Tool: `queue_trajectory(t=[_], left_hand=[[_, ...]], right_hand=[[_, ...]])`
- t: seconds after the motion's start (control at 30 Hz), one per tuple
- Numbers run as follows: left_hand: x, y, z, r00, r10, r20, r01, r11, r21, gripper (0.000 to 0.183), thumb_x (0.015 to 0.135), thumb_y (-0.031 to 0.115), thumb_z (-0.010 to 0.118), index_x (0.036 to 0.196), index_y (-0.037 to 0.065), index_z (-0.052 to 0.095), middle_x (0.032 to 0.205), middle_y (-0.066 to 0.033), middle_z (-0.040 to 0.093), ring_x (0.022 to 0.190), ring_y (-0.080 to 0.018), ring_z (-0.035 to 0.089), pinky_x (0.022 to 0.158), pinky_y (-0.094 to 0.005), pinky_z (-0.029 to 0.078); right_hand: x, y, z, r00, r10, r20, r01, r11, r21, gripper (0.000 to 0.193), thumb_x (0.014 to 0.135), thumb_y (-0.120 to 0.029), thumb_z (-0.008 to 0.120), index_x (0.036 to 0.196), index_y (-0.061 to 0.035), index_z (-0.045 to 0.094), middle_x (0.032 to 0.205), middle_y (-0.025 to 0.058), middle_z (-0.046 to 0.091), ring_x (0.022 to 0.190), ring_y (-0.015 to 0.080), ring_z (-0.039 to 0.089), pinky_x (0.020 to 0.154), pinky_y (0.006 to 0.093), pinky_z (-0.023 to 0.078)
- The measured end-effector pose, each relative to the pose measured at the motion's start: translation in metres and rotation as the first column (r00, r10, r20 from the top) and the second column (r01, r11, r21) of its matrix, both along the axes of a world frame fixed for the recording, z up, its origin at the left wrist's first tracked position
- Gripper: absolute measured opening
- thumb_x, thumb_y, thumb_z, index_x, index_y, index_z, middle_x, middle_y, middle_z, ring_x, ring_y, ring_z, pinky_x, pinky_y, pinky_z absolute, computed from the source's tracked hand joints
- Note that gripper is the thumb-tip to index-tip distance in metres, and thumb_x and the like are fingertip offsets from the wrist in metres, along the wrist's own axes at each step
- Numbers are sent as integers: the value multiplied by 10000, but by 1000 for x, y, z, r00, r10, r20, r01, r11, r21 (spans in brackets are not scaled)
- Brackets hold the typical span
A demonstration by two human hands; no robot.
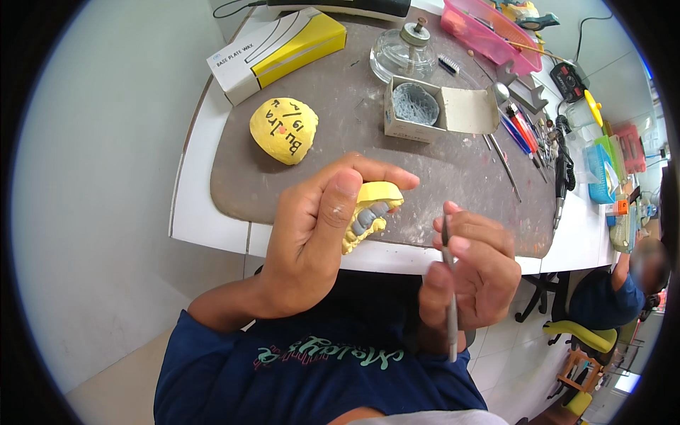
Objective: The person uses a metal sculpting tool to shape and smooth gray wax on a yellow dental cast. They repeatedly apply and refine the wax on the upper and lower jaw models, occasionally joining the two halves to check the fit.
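Observation:
My left hand [304, 237] is closed around a yellow plaster dental cast [380, 191], thumb on the near side and fingers over its top. Several grey wax teeth [368, 217] sit along the cast's tooth row, facing right. To the right, apart from the cast, my right hand [483, 262] grips a slim metal wax carver [452, 315]. Its dark tip points up past the fingertips and its handle hangs downward. Both hands are above the table's front edge. A second yellow plaster piece [283, 127] with handwriting on it lies farther back on the left.
An opened small carton [411, 132] holds grey-blue wax. Behind it stand a glass spirit lamp [402, 57] and a pink basket [489, 35]; a yellow-and-white box [297, 51] lies back left. Hand tools and a corded handpiece [559, 191] line the right. Another person [609, 294] sits far right.

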State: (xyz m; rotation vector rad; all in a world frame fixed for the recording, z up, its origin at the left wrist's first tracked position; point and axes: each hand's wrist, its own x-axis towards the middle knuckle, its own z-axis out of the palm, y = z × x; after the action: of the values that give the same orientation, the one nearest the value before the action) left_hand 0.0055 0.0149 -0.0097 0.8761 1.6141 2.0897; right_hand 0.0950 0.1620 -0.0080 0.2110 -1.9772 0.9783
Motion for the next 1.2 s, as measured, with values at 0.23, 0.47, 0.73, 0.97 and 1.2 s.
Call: queue_trajectory(t=[0.23,0.47,0.73,0.97,1.2], left_hand=[[2,3,0,999,32,-23,-33,998,-47,525,1071,365,275,1115,-38,607,1063,-107,621,927,-110,594,803,-246,474],[0,2,1,999,4,51,-2,1000,-29,530,1070,368,280,1112,-46,608,1029,-105,618,913,-125,607,807,-258,480],[0,2,0,1000,11,20,-11,1000,-20,517,1072,347,272,1105,-46,606,1030,-117,630,921,-133,613,813,-261,485],[1,2,-1,1000,11,27,-11,1000,-1,508,1072,342,273,1102,-43,603,1039,-119,628,925,-134,613,811,-263,484],[0,2,-1,1000,4,12,-4,1000,-15,511,1072,344,277,1107,-44,607,1030,-114,622,918,-128,607,804,-263,480]], right_hand=[[-7,-3,-2,992,124,2,-124,992,-25,280,731,-40,803,935,-83,617,851,93,682,962,335,699,911,498,546],[-12,-2,1,988,153,11,-153,986,66,191,757,-21,766,887,-49,630,809,108,677,981,373,696,896,500,553],[-15,-5,0,991,130,-8,-129,989,72,159,765,-4,754,865,-31,633,792,115,673,960,370,704,877,486,569],[-15,-5,-1,991,130,-7,-129,989,75,153,761,1,757,852,-26,637,792,117,671,959,370,704,873,486,571],[-14,-4,-1,991,136,8,-136,986,99,169,747,18,753,872,-23,647,806,116,671,965,375,701,878,489,568]])
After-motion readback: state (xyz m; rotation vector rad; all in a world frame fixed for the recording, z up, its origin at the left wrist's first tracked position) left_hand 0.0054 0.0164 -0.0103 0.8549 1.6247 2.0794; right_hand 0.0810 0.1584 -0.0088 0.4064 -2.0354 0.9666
